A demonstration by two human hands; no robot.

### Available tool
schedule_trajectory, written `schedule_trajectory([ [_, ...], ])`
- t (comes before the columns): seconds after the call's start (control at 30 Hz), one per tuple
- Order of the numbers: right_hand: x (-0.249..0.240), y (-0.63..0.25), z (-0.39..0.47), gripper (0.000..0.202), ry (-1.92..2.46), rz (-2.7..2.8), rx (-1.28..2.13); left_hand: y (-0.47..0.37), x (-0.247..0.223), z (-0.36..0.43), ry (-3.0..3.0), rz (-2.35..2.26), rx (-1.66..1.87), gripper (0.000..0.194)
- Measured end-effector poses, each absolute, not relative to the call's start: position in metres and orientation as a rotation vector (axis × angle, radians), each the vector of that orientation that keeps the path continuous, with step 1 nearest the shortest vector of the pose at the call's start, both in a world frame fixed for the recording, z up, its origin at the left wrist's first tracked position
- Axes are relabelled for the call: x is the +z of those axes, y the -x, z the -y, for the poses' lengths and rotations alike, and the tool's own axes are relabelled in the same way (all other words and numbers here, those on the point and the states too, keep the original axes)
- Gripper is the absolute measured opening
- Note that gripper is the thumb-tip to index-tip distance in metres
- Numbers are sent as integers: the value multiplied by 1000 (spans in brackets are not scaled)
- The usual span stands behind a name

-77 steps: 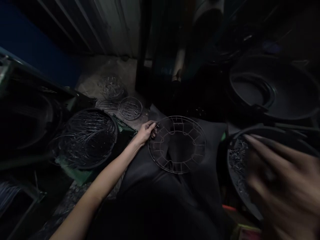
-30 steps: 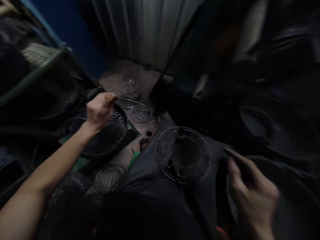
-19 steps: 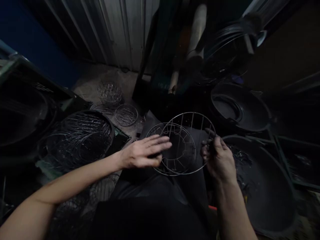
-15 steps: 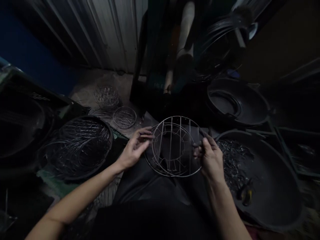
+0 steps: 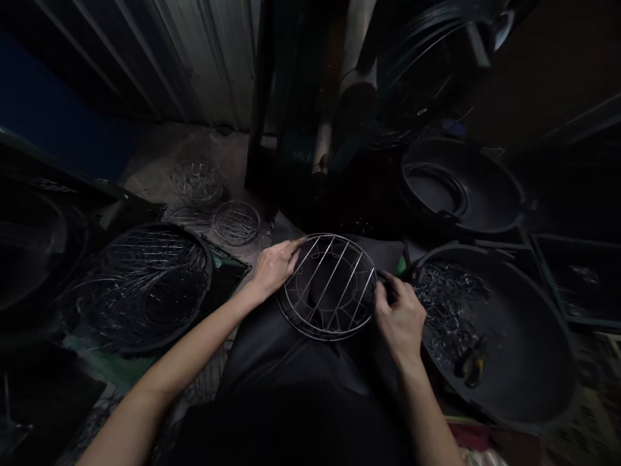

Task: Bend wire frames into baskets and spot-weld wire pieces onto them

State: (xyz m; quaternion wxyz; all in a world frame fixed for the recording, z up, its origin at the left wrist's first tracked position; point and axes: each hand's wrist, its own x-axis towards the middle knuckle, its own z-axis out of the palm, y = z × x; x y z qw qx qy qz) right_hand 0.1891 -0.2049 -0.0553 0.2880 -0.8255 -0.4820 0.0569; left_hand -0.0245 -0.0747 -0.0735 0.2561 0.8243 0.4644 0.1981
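Observation:
A round wire rack (image 5: 334,275) with parallel bars lies over my lap, on top of a wire ring frame (image 5: 297,327) with small bent loops inside it. At the rack's upper left rim, my left hand (image 5: 275,266) pinches the edge between thumb and fingers. My right hand (image 5: 398,314) grips the opposite rim, its fingers curled and partly in shadow. The dark cloth (image 5: 291,362) over my legs lies under the wirework.
To the right, a large black basin (image 5: 524,362) holds small bent wire pieces and pliers (image 5: 471,366). Behind it another basin (image 5: 490,188) holds wire rings. On the left stands a tub of wires (image 5: 145,278). Wire racks (image 5: 236,222) lie on the floor beside a machine (image 5: 315,149).
The barred rack has come down level onto the ring frame, their rims now nearly lined up. My left hand has moved up and right and closed on the rim.

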Motion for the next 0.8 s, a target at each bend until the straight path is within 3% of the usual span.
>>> schedule_trajectory([
  [0.37,-58,-191,217,33,2105,1202,473,40,-82,67,-2339,-1097,462,40],
  [0.53,-67,-193,222,48,2027,898,749,42,-99,71,-2180,-1053,469,43],
  [0.8,-58,-186,222,33,2189,1132,357,35,-87,75,-2168,-1135,517,37],
])
